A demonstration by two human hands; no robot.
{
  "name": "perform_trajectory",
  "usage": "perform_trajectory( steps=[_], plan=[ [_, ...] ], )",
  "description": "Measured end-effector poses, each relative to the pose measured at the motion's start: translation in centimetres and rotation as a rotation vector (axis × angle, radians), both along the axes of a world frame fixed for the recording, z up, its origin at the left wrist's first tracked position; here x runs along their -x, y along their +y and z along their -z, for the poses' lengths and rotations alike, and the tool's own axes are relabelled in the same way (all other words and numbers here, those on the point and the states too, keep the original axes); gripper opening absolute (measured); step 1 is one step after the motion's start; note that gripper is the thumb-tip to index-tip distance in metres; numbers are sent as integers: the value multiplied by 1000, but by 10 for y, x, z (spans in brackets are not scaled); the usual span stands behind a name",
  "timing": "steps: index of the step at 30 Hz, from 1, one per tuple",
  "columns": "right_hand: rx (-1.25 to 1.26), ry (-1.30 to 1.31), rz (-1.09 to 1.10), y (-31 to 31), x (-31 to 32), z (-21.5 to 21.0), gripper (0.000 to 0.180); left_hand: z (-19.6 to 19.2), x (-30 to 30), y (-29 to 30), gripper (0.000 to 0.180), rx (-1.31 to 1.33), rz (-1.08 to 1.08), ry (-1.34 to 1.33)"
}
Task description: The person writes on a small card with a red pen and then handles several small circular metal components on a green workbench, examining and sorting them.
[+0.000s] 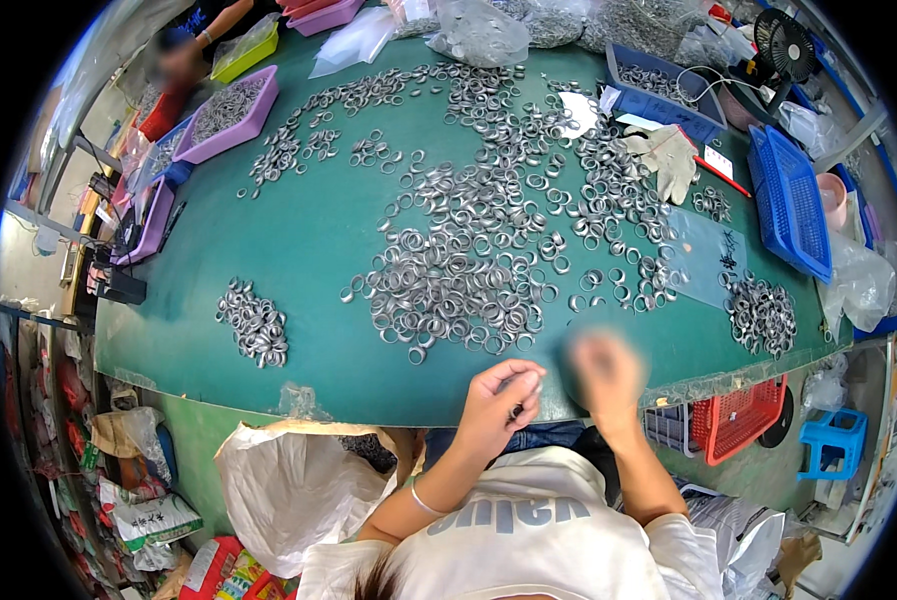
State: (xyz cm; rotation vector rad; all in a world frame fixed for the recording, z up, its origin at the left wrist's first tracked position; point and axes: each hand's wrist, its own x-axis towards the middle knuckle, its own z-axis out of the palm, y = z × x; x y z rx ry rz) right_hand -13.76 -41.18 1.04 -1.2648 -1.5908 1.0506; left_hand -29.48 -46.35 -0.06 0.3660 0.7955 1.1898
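Grey metal rings [449, 290] lie in a broad heap on the green table [319, 260], just beyond my hands. My left hand [501, 405] is closed at the table's near edge, its fingers curled in. Between them shows a small dark-grey piece that looks like one of the metal rings. To its right, my right hand [606, 375] hovers over the edge, smeared by motion. Its fingers, and anything in them, cannot be made out. A few loose rings [587, 302] lie just past it.
Smaller ring piles lie at left [254, 323] and right [761, 315]. Around the table stand a purple tray [259, 115], a blue basket [784, 205], a glove [669, 160] and a fan [784, 45]. A paper sack [269, 480] gapes below the front edge. Another person's arm [227, 20] shows far left.
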Motion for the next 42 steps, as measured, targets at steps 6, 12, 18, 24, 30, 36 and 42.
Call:
perform_trajectory(
  steps=[6,12,18,24,30,36,42],
  plan=[
    [-502,-677,44,21,-13,28,16,-3,0,2,25,106,-57,-114],
    [566,428,-79,-2,-5,-8,8,-6,-7,2,25,38,-69,-61],
    [118,-19,-108,-8,2,-14,7,-3,-10,4,16,22,-65,196],
    [-446,-727,147,40,6,8,14,-5,-8,6,16,27,-3,41],
    [-83,-196,-15,29,0,11,12,-4,-8,6,18,65,-32,-21],
    [551,560,-206,1,-6,3,22,2,-13,7,21,5,-94,103],
    [378,60,-221,-13,0,-5,17,-1,-18,9,16,-62,-57,212]
  ],
)
